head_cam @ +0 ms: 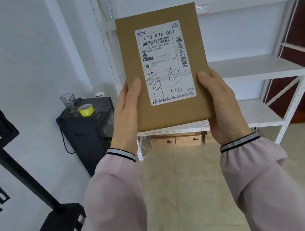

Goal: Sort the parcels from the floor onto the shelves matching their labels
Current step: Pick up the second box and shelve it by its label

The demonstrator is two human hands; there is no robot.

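I hold a flat brown cardboard parcel [132,50] upright in front of me, its face turned to the camera. A white shipping label [164,62] on it reads "570 K76 057" with handwritten characters below. My left hand [127,116] grips the parcel's lower left edge and my right hand [221,103] grips its lower right edge. Behind the parcel stands a white metal shelf unit [257,68] with several bare shelves.
Brown cartons [176,141] sit on the floor under the lowest shelf. At the left a black cabinet [88,131] carries a yellow tape roll [86,110] and a clear cup [68,100]. A black stand [10,171] fills the left foreground. Beige tile floor [185,188] lies below my arms.
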